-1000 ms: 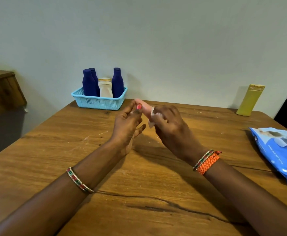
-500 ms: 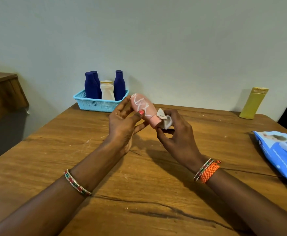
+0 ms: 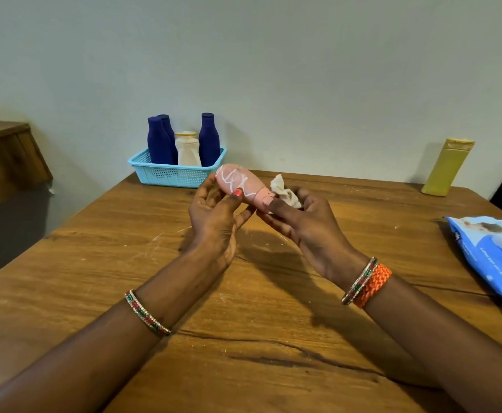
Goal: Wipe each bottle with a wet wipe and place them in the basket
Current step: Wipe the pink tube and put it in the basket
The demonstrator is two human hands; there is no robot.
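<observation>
My left hand (image 3: 214,222) holds a small pink bottle (image 3: 239,183) with white scribbled lines, lying on its side above the table, thumb on top of it. My right hand (image 3: 300,225) pinches a crumpled white wet wipe (image 3: 284,193) against the bottle's cap end. At the back of the table stands a light blue basket (image 3: 169,174) holding three dark blue bottles (image 3: 209,138) and one white bottle (image 3: 187,149). A yellow bottle (image 3: 448,166) stands alone at the back right by the wall.
A blue pack of wet wipes (image 3: 494,257) lies at the table's right edge. The wooden table (image 3: 100,263) has a long crack near the front. A wooden piece of furniture (image 3: 2,156) stands to the left against the wall.
The pink bottle has been lifted and turned so its patterned side shows. The wipe slid from the bottle's body down to its cap end.
</observation>
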